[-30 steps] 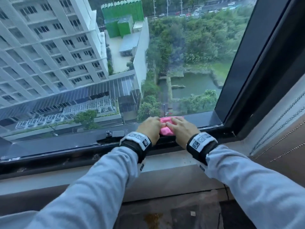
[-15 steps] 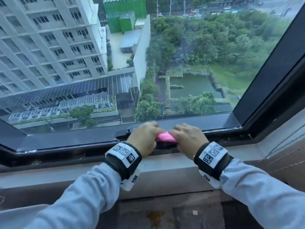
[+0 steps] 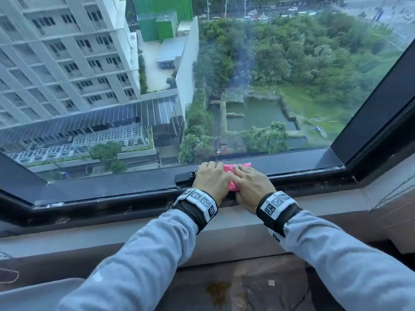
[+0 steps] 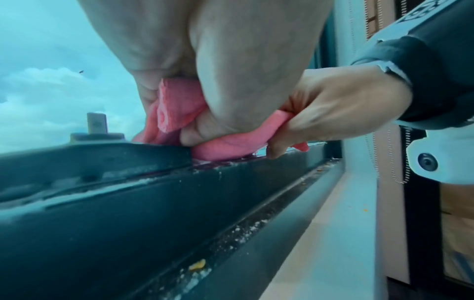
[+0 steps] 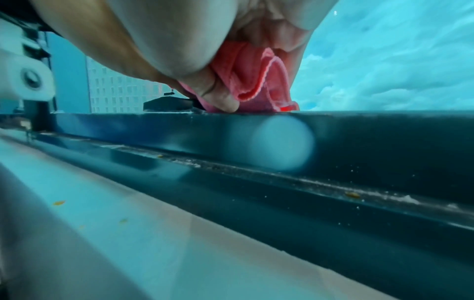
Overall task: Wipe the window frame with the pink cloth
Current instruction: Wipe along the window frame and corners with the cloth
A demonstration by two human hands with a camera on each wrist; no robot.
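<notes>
The pink cloth (image 3: 231, 176) lies bunched on the dark bottom rail of the window frame (image 3: 112, 187), up against the glass. My left hand (image 3: 211, 172) and right hand (image 3: 246, 176) sit side by side on top of it, pressing it onto the rail. In the left wrist view my left thumb curls under a fold of the cloth (image 4: 174, 107), and the right hand (image 4: 333, 105) pinches its other end. From the right wrist, the cloth (image 5: 256, 85) hangs folded under my palm on the rail (image 5: 359, 142). White grit lies along the frame's lower channel (image 4: 243, 227).
A small black latch with a metal stud (image 3: 192, 173) stands on the rail, just left of my left hand. The frame's right upright (image 3: 370, 108) slants up at the right. A pale sill (image 3: 134, 232) runs below the frame, and a bead chain (image 3: 395, 189) hangs at the right.
Both hands have slid the cloth left along the rail, so the left hand now sits right beside the latch. More pink shows past the right fingers than half a second ago.
</notes>
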